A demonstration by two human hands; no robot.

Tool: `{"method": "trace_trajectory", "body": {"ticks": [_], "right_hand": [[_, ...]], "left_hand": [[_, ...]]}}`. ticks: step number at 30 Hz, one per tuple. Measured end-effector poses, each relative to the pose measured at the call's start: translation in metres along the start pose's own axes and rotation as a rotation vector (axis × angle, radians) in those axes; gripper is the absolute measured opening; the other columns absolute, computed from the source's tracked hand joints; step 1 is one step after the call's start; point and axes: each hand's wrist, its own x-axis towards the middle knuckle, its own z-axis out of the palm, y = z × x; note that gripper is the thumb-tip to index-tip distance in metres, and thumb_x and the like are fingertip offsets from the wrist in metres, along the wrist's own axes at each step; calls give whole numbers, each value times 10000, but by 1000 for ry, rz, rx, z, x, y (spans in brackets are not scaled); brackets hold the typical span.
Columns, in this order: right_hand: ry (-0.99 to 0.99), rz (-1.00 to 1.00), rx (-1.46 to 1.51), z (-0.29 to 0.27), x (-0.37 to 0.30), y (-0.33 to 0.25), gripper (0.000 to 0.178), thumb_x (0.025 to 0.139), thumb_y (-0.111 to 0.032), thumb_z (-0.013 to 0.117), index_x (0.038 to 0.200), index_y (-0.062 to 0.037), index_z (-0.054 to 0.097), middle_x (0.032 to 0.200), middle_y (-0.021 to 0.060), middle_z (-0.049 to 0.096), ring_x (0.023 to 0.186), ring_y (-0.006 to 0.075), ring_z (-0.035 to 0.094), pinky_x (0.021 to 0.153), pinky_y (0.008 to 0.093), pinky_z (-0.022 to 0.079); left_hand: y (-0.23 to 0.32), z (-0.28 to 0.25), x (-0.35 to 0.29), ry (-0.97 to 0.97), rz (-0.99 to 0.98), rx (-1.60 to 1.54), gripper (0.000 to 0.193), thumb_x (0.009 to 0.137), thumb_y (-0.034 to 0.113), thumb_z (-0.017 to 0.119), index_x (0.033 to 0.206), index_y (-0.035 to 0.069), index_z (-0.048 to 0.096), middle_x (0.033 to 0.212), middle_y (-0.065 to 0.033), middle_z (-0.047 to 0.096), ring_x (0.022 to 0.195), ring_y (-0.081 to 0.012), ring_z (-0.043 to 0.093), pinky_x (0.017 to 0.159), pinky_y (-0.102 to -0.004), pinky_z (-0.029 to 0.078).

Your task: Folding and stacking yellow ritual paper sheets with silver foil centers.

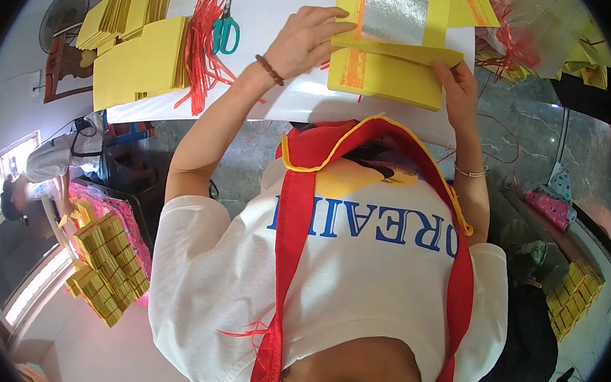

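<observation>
A stack of yellow paper [392, 86] with an orange band down its left side lies at the table's near edge. Its top sheet [434, 36], which bears a silver square [395, 15], is bent up along a fold. My right hand [458, 92] grips the fold's right end between thumb and fingers. At the sheet's left edge my left hand [307, 39] rests with its fingers stretched out and slightly apart, the tips touching the paper. Part of the stack is hidden under the raised fold.
Yellow paper bundles [140, 56], red ties [205, 47] and teal-handled scissors [224, 34] lie on the white table [269, 109] to the left. A clear plastic bag [540, 37] is at far right. Another person [57, 157] stands by stacked yellow bundles [110, 262].
</observation>
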Motion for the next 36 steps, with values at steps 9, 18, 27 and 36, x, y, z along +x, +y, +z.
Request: {"method": "trace_trajectory", "body": {"ticks": [9, 18, 27, 36], "right_hand": [[-68, -587, -815, -11, 10, -27, 351, 727, -154, 653, 1071, -120, 593, 1235, 53, 526, 1223, 281, 402, 966, 369, 301], [-324, -373, -710, -13, -15, -46, 198, 782, -174, 611, 966, -102, 627, 1053, 55, 612, 1044, 235, 525, 901, 349, 301], [29, 24, -399, 15, -8, -45, 258, 806, -129, 614, 1050, -55, 583, 937, 74, 620, 765, 176, 582, 645, 297, 419], [43, 160, -354, 17, -1, -45, 416, 789, -91, 626, 1193, -54, 535, 829, 15, 556, 577, 55, 398, 521, 190, 342]], "left_hand": [[12, -12, 4, 160, 200, 206, 407, 678, 58, 587, 1071, 161, 599, 1055, -39, 587, 944, -221, 535, 766, -337, 415], [48, -18, -20, 6, 46, -122, 230, 762, 80, 556, 988, 69, 600, 935, -82, 626, 853, -241, 586, 750, -341, 415], [55, 2, -8, 112, -625, -605, 154, 868, 84, 519, 995, 3, 553, 591, -82, 517, 510, -173, 494, 491, -289, 393], [53, 10, -1, 166, -767, -725, 655, 853, 44, 517, 1400, 87, 158, 548, -14, 463, 479, -71, 407, 464, -221, 340]]}}
